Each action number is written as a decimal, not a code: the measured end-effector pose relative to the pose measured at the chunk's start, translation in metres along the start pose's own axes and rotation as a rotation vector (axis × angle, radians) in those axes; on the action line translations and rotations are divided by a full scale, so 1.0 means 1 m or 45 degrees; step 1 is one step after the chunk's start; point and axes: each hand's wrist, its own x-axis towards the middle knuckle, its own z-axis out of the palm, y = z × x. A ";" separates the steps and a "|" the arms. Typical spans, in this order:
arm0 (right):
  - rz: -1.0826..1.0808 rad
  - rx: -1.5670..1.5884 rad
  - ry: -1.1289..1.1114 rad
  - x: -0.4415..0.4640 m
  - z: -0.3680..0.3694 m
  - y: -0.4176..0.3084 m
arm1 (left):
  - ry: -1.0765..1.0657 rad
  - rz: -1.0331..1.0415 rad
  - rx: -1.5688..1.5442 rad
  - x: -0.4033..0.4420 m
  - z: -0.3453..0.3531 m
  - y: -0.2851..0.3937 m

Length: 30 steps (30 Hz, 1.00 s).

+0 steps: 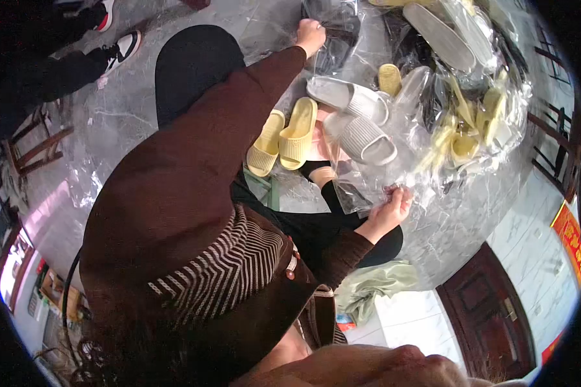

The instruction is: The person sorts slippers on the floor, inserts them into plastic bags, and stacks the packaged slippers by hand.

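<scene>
My left hand, stretched far out, has its fingers closed at the edge of clear plastic around dark slippers. Closer to my body, my right hand pinches the edge of a clear plastic bag. The bag reaches up to a grey slipper with a ribbed strap. Another grey slipper lies just beyond it; I cannot tell whether both are inside the plastic. Between my arms sit two yellow slippers side by side, apart from both hands.
Bagged yellow slippers and large grey slippers are heaped on the right. A black round-topped seat stands beside my left arm. Another person's shoe shows upper left. A wooden door is lower right.
</scene>
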 end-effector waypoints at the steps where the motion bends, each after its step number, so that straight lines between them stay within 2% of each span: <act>1: 0.002 -0.002 0.000 -0.001 0.003 -0.003 | 0.137 0.220 -0.116 -0.003 -0.004 0.010; 3: 0.002 -0.002 0.002 -0.002 0.006 -0.008 | 0.403 0.666 -0.363 -0.011 -0.014 0.032; 4: -0.021 0.021 0.019 -0.003 0.004 -0.008 | 0.401 0.702 -0.371 -0.017 -0.021 0.043; 7: -0.132 0.048 -0.013 0.000 -0.006 -0.010 | 0.217 0.858 -0.813 -0.041 -0.051 0.067; 8: -0.157 0.069 0.004 0.003 -0.010 -0.013 | 0.208 0.893 -0.822 -0.055 -0.065 0.076; 10: -0.299 -0.007 0.039 0.006 -0.016 -0.026 | -0.174 0.569 -1.088 -0.091 -0.108 0.096; 14: -0.489 -0.123 0.176 0.025 -0.056 -0.059 | -0.197 0.840 -1.185 -0.132 -0.153 0.106; 16: -0.545 -0.103 0.150 0.040 -0.073 -0.070 | -0.385 0.903 -1.327 -0.139 -0.164 0.105; 18: -0.478 -0.283 0.107 0.047 -0.079 -0.079 | -0.520 0.911 -1.390 -0.154 -0.162 0.104; 20: -0.394 -0.332 -0.014 0.043 -0.062 -0.083 | -0.679 0.788 -1.510 -0.163 -0.155 0.103; 22: -0.270 -0.349 -0.165 0.048 -0.053 -0.062 | -0.790 0.694 -1.557 -0.171 -0.146 0.101; 24: -0.150 -0.356 -0.388 0.040 -0.043 -0.047 | -0.884 0.711 -1.565 -0.179 -0.136 0.100; 25: -0.134 -0.357 -0.369 0.034 -0.040 -0.037 | -0.926 0.724 -1.570 -0.181 -0.133 0.098; 28: 0.073 0.048 -0.489 0.019 -0.032 -0.019 | -0.962 0.695 -1.589 -0.182 -0.126 0.096; 30: 0.100 0.124 -0.437 0.008 -0.030 -0.018 | -0.985 0.678 -1.602 -0.181 -0.123 0.095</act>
